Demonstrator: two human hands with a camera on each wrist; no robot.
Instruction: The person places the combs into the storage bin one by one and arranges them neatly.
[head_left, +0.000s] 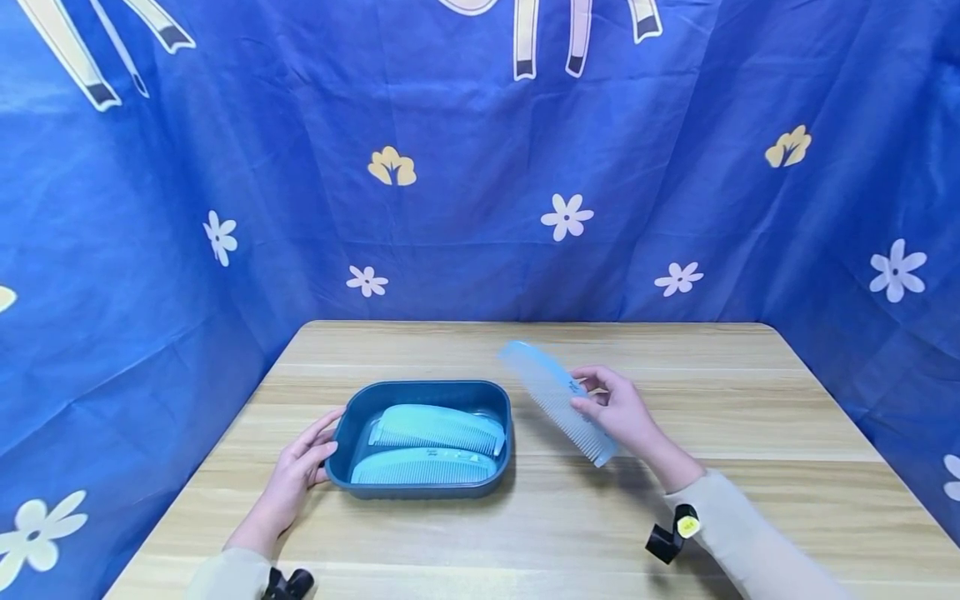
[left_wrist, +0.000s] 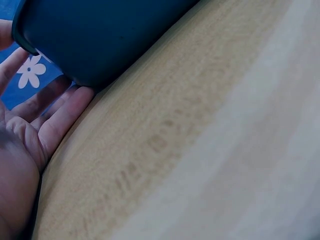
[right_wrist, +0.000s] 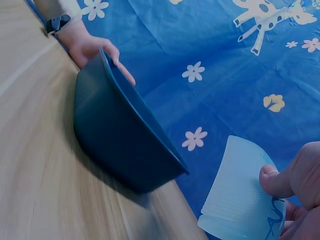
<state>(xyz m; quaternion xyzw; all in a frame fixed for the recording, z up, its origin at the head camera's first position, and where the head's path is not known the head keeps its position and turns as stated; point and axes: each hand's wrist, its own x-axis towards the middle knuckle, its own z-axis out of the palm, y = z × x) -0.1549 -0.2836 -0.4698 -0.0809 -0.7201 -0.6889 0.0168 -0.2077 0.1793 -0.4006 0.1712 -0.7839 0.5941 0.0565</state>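
My right hand (head_left: 615, 407) pinches a light blue comb (head_left: 551, 390) between thumb and fingers, above the table to the right of the basin. The comb slants, its toothed edge facing down and left; in the right wrist view the thumb lies on the comb's face (right_wrist: 240, 187). My left hand (head_left: 296, 467) holds the left end of a dark blue basin (head_left: 420, 492), with a fingertip at its rim and other fingers against the outer wall (left_wrist: 110, 40). Inside the basin lie two more light blue combs, a rear comb (head_left: 435, 425) and a front comb (head_left: 423, 467).
The basin stands on a light wooden table (head_left: 750, 417). A blue cloth (head_left: 480, 208) with flowers and animal legs printed on it hangs behind the table and along both sides. Small black devices are strapped at both wrists, over pale sleeves (head_left: 750, 533).
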